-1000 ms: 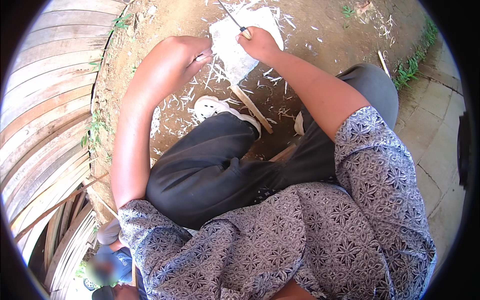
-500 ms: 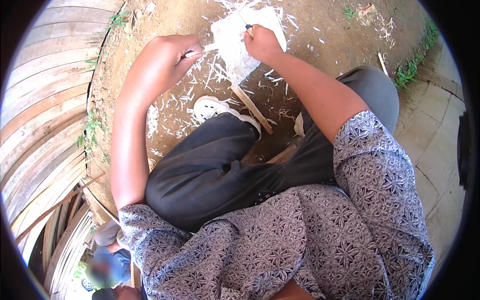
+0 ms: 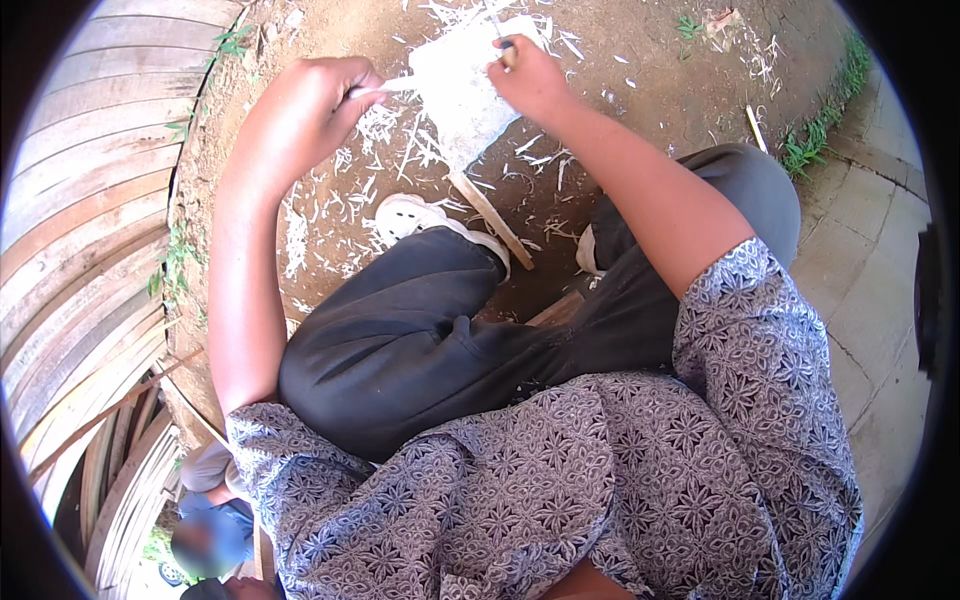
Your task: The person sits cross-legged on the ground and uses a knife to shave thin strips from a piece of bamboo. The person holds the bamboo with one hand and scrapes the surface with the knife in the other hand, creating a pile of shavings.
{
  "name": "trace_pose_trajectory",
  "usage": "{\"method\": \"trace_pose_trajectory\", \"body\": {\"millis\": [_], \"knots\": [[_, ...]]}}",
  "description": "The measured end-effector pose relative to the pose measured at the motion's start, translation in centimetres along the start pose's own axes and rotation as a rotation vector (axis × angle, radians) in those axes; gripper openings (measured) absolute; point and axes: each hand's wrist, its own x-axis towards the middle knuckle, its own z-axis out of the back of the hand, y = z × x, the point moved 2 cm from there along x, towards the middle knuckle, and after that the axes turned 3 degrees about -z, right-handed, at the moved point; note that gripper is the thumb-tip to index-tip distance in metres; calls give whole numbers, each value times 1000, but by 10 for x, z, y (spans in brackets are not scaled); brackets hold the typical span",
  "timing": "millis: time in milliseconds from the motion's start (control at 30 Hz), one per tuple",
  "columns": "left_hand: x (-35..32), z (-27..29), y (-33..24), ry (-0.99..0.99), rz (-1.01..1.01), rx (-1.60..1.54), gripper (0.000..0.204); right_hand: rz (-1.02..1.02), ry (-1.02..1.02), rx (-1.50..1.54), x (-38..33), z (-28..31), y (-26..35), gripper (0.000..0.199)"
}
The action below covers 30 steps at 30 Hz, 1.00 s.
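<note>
My left hand is closed around a thin pale stick whose end points right toward a pale block on the dirt. My right hand grips a knife by its handle, blade pointing up, just above the block's far edge. The two hands are about a block's width apart. White wood shavings lie scattered on the ground below both hands. My knees in dark trousers fill the middle, with a white shoe under the left hand.
A wooden slat lies on the dirt by the shoe. Curved wooden planks stack along the left. Paving stones and grass are on the right. Another person sits at lower left.
Both hands have stayed over the block; the left hand rotated so the thin stick now shows pointing right, and the right hand with the knife shifted slightly up.
</note>
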Motion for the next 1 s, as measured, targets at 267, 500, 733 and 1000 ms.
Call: {"method": "trace_pose_trajectory", "body": {"millis": [267, 500, 733, 1000], "knots": [[19, 5, -16, -87, -121, 117, 21, -82, 288, 102, -64, 21, 26, 44], [38, 0, -29, -129, -187, 235, 22, 137, 272, 173, -74, 29, 37, 35], [42, -2, -34, -100, -214, 215, 22, 36, 287, 78, -67, 26, 21, 33], [46, 3, -43, -67, -141, 208, 21, 32, 241, 67, -63, 10, -3, 36]]}}
